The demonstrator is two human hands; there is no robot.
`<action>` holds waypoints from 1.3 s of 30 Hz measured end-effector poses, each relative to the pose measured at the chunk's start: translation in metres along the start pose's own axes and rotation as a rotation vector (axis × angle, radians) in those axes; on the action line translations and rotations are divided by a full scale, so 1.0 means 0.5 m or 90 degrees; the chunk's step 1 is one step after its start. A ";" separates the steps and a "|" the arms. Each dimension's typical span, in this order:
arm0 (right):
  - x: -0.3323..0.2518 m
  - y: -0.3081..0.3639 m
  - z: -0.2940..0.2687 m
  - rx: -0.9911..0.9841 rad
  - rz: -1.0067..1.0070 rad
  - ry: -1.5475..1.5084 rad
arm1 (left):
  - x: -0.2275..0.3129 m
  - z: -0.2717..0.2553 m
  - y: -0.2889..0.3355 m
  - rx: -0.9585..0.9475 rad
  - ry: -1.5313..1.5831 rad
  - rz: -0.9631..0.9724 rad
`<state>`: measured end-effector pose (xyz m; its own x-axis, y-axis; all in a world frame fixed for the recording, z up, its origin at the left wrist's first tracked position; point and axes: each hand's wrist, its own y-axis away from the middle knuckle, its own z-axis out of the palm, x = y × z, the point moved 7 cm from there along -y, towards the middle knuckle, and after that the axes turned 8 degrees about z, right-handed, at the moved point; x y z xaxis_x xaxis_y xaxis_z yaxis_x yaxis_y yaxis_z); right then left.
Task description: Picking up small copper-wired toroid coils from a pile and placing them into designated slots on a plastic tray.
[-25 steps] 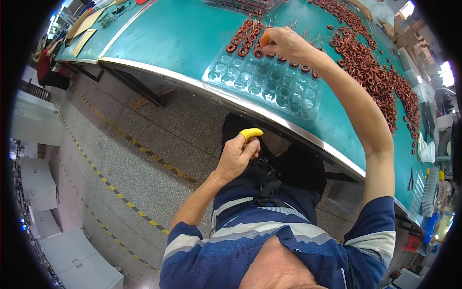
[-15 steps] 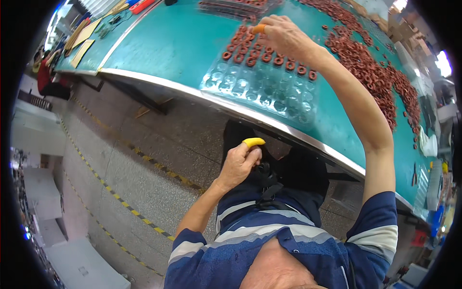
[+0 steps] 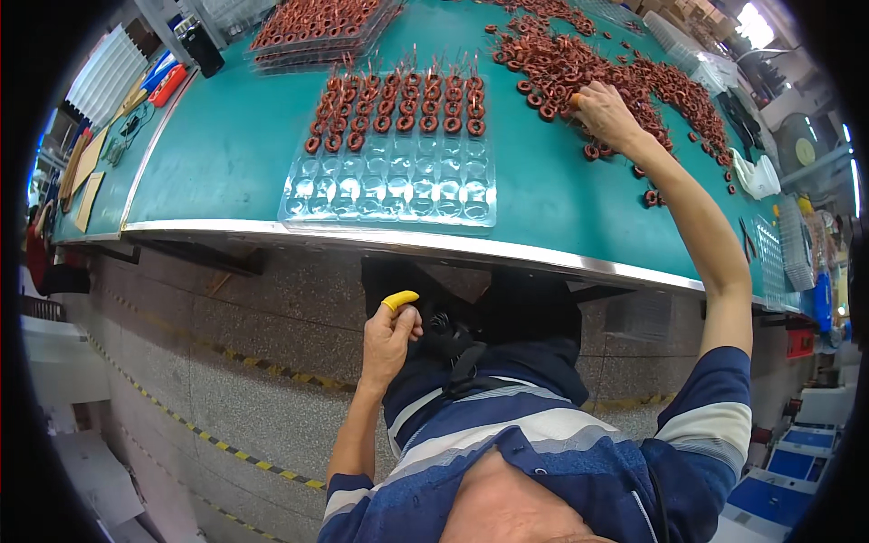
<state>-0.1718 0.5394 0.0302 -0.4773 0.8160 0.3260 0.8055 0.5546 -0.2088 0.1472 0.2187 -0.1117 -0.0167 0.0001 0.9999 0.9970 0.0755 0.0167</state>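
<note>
My right hand [image 3: 605, 116], an orange finger cot on one finger, reaches down to the near edge of a heap of copper-red ring coils [image 3: 579, 68]. Its fingers are bent together, and what they hold is hidden. My left hand [image 3: 389, 344] hovers before my lap, a yellow finger cot [image 3: 400, 300] on one finger. It is loosely curled, with nothing visible in it. A clear plastic tray [image 3: 385, 206] with round pockets lies near the table's front edge. Coils with upright wire ends [image 3: 405, 107] fill its far rows; the near pockets are bare.
Stacked trays of coils [image 3: 317, 27] stand at the back left, near a black bottle [image 3: 199, 45]. Loose coils [image 3: 654, 197] lie to the right of the heap. Pliers [image 3: 747, 240] rest at the far right. A metal edge [image 3: 407, 242] borders the green table.
My right hand has gone from above the filled part of the tray to the coil heap on the right. The view has shifted; my left hand stays before my lap.
</note>
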 end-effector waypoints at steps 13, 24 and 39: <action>0.068 0.060 -0.110 0.236 0.182 -0.320 | 0.076 0.042 -0.030 -0.045 0.013 0.046; 0.063 0.078 -0.158 0.394 0.167 -0.324 | 0.178 0.130 -0.075 -0.136 0.031 0.130; -0.288 0.140 -0.211 -0.155 0.060 -0.746 | 0.288 0.202 -0.181 -0.088 -0.084 0.379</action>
<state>-0.0095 0.4437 0.0660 -0.3405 0.5743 -0.7444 0.8392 0.5427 0.0348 0.0468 0.3124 0.0304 0.5443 0.1260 0.8294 0.8386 -0.1057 -0.5344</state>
